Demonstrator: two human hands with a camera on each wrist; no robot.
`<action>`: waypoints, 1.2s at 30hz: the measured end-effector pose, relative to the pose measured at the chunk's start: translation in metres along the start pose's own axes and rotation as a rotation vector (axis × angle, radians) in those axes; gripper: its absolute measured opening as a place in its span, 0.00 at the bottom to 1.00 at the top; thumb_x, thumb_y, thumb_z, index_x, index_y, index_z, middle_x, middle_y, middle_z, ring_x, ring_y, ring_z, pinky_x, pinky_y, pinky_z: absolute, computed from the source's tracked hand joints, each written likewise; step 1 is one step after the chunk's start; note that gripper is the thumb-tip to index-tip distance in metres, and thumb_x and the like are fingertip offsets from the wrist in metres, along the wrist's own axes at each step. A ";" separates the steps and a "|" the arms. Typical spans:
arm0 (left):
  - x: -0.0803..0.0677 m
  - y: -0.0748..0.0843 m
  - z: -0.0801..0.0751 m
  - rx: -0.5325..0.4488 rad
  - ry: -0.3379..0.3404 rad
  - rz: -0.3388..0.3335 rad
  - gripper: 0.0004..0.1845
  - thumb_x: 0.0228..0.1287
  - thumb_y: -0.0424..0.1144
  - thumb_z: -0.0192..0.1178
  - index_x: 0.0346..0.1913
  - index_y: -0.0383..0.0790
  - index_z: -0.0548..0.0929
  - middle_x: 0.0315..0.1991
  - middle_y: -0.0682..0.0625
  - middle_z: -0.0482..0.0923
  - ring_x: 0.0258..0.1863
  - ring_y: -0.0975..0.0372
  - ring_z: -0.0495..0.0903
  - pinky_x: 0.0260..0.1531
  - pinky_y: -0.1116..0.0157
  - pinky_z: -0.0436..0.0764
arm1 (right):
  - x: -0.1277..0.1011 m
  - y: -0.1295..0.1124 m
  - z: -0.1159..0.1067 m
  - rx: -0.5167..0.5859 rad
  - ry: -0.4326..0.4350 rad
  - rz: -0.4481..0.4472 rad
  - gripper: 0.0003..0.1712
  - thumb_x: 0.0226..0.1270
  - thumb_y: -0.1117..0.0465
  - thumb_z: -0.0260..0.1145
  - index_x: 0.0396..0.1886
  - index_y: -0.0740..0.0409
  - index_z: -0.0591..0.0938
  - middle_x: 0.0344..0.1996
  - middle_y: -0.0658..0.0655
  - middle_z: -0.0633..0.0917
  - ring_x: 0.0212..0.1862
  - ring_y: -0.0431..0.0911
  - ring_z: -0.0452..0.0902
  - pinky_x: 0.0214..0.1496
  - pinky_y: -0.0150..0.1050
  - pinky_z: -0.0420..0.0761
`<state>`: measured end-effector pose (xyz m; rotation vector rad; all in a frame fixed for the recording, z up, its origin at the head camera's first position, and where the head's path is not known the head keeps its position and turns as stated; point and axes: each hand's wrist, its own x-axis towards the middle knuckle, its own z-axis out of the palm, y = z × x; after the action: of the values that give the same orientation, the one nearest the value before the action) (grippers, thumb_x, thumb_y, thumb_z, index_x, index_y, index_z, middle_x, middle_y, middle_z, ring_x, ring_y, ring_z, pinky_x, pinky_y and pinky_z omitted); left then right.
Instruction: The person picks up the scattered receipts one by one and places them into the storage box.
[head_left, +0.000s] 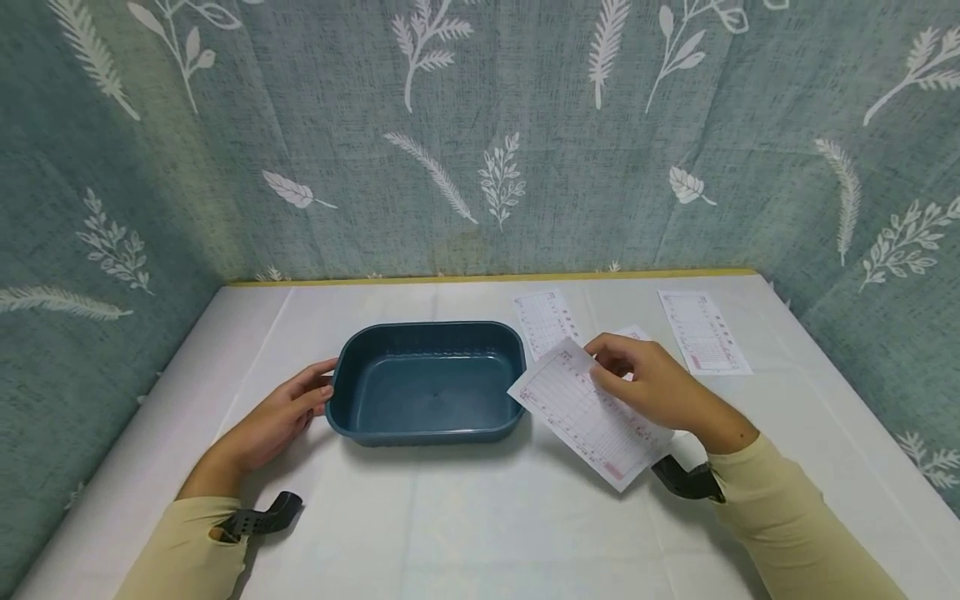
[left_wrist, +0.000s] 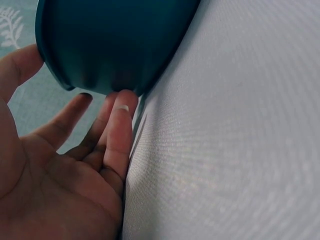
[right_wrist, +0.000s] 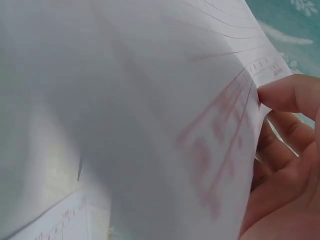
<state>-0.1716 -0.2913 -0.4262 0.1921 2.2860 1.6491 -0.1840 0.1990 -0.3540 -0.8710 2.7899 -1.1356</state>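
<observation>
Printed slip: a white paper form with red ruled lines, pinched near its upper edge by the right hand, thumb and curled fingers on either face. It hangs tilted above the white table, its long axis running from upper left to lower right, and its upper-left corner reaches just to the right rim of the blue tub. In the right wrist view the sheet fills most of the frame, with a fingertip on its edge. So the slip lies directly in the right hand, and the tub's open mouth sits just to the left of it; the right hand is by far the nearer of the two.

The left hand rests open on the table at the tub's left end, straight fingers touching the outer wall; the left wrist view shows the fingers against the dark wall of the tub. The tub looks empty.

Beyond the tub lie more slips flat on the table: one just behind its right corner, another well to the right, and a third partly hidden behind the right hand.
</observation>
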 end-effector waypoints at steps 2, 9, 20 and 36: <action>-0.001 0.000 0.000 0.004 0.003 -0.001 0.34 0.80 0.47 0.47 0.79 0.37 0.50 0.72 0.33 0.57 0.57 0.74 0.70 0.51 0.81 0.69 | 0.000 -0.003 0.002 0.019 0.006 0.005 0.09 0.71 0.67 0.61 0.47 0.59 0.83 0.32 0.50 0.84 0.34 0.39 0.76 0.37 0.33 0.77; 0.000 0.001 -0.001 0.054 0.007 -0.014 0.34 0.79 0.49 0.47 0.79 0.40 0.51 0.73 0.34 0.59 0.66 0.53 0.67 0.54 0.76 0.70 | 0.002 -0.008 0.018 0.094 0.037 0.072 0.13 0.70 0.65 0.66 0.52 0.63 0.84 0.39 0.55 0.87 0.38 0.43 0.80 0.43 0.30 0.79; -0.001 0.002 0.000 0.039 -0.005 0.001 0.34 0.80 0.48 0.47 0.79 0.39 0.51 0.73 0.33 0.58 0.65 0.59 0.67 0.53 0.80 0.70 | 0.024 -0.018 0.025 0.195 0.087 0.102 0.09 0.68 0.60 0.68 0.44 0.60 0.87 0.38 0.57 0.89 0.36 0.43 0.84 0.38 0.31 0.81; 0.000 0.000 0.001 0.046 -0.003 0.027 0.34 0.78 0.45 0.50 0.78 0.37 0.52 0.71 0.31 0.60 0.55 0.72 0.71 0.51 0.81 0.70 | 0.061 -0.038 0.045 0.349 0.099 0.064 0.05 0.71 0.63 0.63 0.43 0.57 0.83 0.36 0.57 0.86 0.36 0.48 0.79 0.42 0.36 0.78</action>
<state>-0.1717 -0.2903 -0.4264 0.2376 2.3300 1.6094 -0.2077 0.1181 -0.3507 -0.7034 2.5480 -1.6267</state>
